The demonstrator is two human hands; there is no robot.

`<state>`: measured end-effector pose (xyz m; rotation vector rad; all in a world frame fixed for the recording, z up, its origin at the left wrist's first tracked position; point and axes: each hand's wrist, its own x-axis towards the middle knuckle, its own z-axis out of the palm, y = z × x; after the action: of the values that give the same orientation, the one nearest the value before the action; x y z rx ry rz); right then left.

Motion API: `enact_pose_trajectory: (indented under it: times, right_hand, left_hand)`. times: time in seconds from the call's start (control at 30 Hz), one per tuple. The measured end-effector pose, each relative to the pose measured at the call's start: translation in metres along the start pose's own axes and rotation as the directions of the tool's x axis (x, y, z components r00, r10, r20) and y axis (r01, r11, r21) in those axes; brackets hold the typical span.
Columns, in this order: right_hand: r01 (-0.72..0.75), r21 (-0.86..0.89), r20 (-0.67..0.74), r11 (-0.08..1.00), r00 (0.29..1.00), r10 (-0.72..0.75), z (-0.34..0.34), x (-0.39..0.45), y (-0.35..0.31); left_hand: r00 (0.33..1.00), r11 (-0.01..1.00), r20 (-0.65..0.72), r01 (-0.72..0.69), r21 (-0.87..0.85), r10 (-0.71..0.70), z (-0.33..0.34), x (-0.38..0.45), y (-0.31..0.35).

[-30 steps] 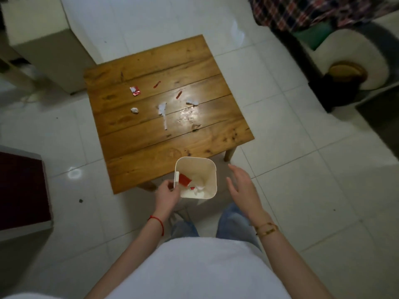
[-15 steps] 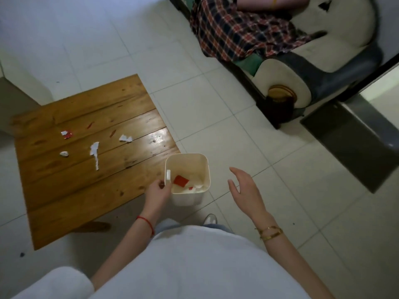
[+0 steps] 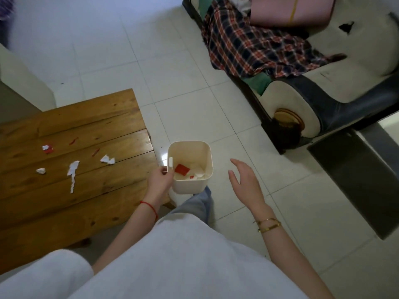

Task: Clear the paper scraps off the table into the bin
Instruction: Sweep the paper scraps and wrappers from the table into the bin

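Swung further right since a second ago, so the wooden plank table [image 3: 71, 175] now sits at the left edge of the view instead of the centre. Carried along with that turn: the small cream square plastic bin [image 3: 190, 167], earlier over the table's near edge, now off its right corner and above the white tiled floor [image 3: 194, 104]. Brought into view at upper right: a cream and black sofa [image 3: 328, 93] with a red and navy plaid cloth [image 3: 254, 46] over it. Right hand [image 3: 244, 182] now further from the bin's side, fingers spread. Table's far left part cut off by the frame.
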<state>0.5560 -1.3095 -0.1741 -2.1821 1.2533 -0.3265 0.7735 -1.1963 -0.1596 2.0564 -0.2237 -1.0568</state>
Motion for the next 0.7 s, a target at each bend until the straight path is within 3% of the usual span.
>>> enact_pose_trajectory:
  times: [0.2, 0.43, 0.57, 0.7]
  right_hand:
    - [0.104, -0.020, 0.088, 0.994, 0.991, -0.102, -0.023, 0.140, 0.001]
    - [0.301, -0.032, 0.224, 0.953, 0.931, -0.286, -0.029, 0.297, -0.036]
    - [0.408, -0.001, 0.340, 0.913, 0.859, -0.383, -0.016, 0.370, -0.060]
    - [0.530, 0.055, 0.463, 0.846, 0.737, -0.492, 0.003, 0.431, -0.083]
  left_hand:
    - [0.997, 0.997, -0.066, 0.043, -0.062, -0.047, 0.024, 0.070, 0.066]
    - [0.973, 0.984, -0.202, 0.083, -0.159, -0.115, 0.025, 0.135, 0.128]
    - [0.929, 0.957, -0.292, 0.160, -0.241, -0.229, 0.023, 0.163, 0.147]
    - [0.862, 0.914, -0.382, 0.198, -0.354, -0.334, 0.029, 0.182, 0.158]
